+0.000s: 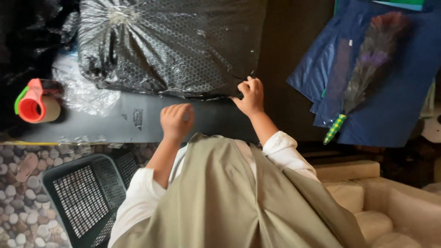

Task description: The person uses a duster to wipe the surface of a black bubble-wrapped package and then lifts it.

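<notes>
Right hand (251, 96) pinched bubble-wrapped parcel (170, 46) at its near corner; left hand (176, 121) fisted, empty, just below. Parcel looked soft, slippery; grip edges.

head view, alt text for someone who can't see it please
A person's right hand pinches the edge of a bubble-wrapped black parcel on a dark table; the left hand is fisted beside it. A red tape dispenser sits far left.
</notes>
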